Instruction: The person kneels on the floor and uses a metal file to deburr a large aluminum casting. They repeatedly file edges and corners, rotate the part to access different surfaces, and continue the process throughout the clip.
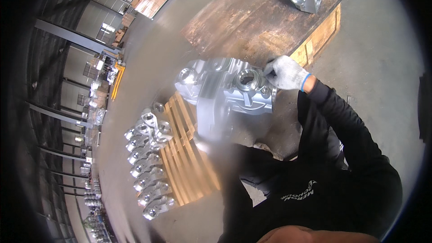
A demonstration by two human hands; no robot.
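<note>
Hands well apart; right hand (288, 73) gloved, fingers curled at the near end of the silver casting (213, 83), looks clamped on it; left hand (202, 145) blurred at the casting's lower side, can't tell if gripping; casting sits between hands, the wide spread probably balancing its weight; worktop (247, 24) beyond hands; slatted pallet (193, 175) beside left hand, likely keeping parts off the floor.

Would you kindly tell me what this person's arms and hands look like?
The right hand wears a pale grey knit glove with a blue cuff edge, and the right sleeve is black. The left sleeve is black too; the left hand, blurred and partly hidden, seems to wear a pale glove.
</note>
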